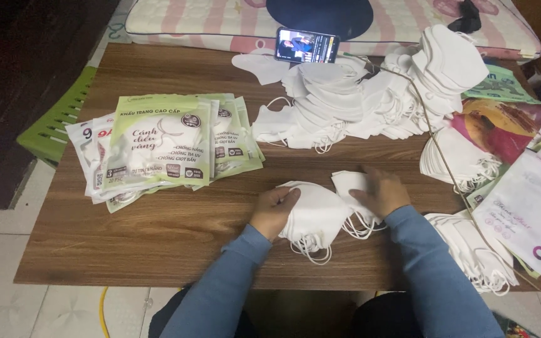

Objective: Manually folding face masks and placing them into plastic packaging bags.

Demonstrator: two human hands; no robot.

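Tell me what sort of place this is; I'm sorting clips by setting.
Probably a home used for piecework packing: a low wooden table on tiled floor, a mattress behind it, heaps of white masks and sealed packets.
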